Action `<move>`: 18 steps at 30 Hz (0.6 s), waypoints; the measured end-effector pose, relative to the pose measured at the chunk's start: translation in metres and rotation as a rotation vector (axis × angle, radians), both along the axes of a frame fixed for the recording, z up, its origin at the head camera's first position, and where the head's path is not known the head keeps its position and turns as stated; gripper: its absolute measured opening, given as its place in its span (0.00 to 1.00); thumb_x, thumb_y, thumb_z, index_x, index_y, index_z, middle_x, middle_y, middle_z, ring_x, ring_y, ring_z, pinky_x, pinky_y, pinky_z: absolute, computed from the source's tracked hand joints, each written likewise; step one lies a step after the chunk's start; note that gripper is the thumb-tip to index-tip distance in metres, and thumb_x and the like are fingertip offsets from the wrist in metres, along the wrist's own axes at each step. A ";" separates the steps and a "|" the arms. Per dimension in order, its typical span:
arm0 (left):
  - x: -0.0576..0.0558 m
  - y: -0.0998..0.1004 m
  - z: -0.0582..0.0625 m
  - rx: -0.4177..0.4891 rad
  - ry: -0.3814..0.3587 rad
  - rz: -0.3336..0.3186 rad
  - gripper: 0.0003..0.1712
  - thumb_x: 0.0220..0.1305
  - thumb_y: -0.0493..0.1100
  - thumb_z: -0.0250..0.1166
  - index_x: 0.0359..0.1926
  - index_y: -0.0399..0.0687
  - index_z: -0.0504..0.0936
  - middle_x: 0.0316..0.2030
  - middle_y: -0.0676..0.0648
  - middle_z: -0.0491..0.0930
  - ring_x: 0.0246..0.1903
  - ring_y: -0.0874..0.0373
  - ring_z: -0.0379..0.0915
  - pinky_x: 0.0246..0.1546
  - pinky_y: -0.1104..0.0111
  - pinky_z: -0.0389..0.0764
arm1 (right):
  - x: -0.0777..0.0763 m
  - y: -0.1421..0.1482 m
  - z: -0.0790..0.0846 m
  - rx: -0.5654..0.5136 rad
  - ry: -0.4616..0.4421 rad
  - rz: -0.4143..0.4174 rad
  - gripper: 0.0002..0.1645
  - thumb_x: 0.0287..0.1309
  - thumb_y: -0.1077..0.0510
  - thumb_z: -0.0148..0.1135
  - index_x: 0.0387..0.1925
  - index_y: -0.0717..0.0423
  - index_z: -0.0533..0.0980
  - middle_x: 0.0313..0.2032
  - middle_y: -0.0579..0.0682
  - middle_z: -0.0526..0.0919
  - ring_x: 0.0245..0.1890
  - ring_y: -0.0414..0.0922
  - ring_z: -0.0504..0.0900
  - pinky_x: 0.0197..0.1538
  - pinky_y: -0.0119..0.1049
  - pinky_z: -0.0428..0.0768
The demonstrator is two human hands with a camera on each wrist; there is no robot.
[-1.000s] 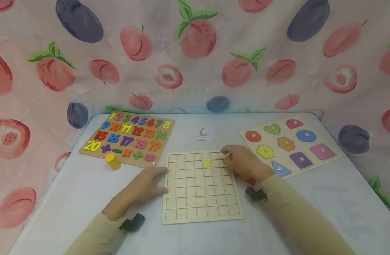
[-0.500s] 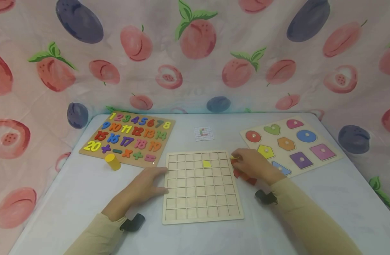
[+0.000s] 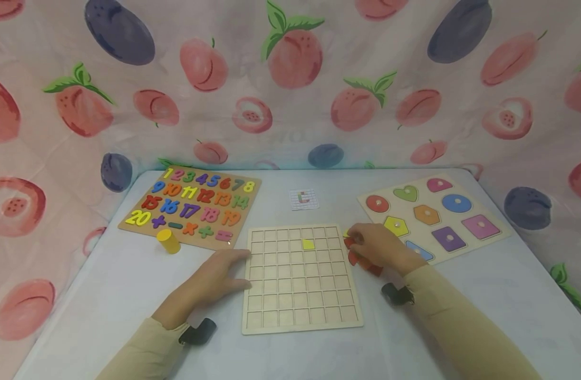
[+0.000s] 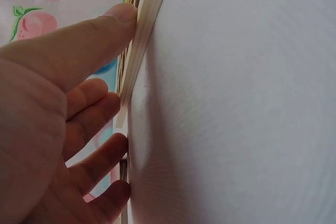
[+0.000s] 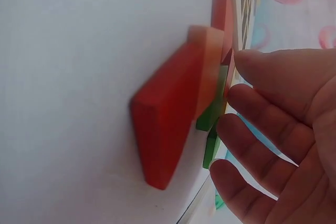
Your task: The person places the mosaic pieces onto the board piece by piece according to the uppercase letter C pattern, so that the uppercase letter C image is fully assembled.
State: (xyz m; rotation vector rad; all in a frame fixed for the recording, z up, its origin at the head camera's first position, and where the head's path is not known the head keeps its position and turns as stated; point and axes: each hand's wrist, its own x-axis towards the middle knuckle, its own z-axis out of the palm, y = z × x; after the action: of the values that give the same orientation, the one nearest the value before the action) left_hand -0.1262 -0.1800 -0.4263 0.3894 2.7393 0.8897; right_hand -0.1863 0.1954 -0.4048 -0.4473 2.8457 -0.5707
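A wooden grid board lies flat in front of me, with one yellow tile in a cell of its second row. My left hand rests at the board's left edge; its thumb touches the rim in the left wrist view. Beside the board's right edge, my right hand hovers over a small pile of coloured wooden blocks, fingers loosely bent. In the right wrist view the pile shows a red block, an orange block and green blocks. Its fingertips are close to the pile; no held block shows.
A number puzzle board lies at the back left, with a yellow cylinder at its near edge. A shape puzzle board lies at the back right, partly behind my right hand. A small paper card lies beyond the grid.
My right hand has moved from the grid's upper right corner rightward to the block pile, then stayed nearly still there. The left hand has not moved.
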 end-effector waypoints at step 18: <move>0.001 0.001 0.002 -0.009 -0.006 0.002 0.38 0.57 0.46 0.76 0.67 0.46 0.74 0.66 0.45 0.72 0.68 0.44 0.62 0.69 0.47 0.63 | -0.005 -0.002 0.000 -0.016 0.003 0.000 0.22 0.63 0.61 0.65 0.58 0.62 0.77 0.50 0.56 0.84 0.50 0.53 0.80 0.60 0.52 0.78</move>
State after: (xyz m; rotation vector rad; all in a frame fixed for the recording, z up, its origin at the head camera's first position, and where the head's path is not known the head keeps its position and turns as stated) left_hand -0.1256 -0.1791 -0.4244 0.3822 2.7382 0.8771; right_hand -0.1912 0.1938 -0.4047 -0.4508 2.8464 -0.5935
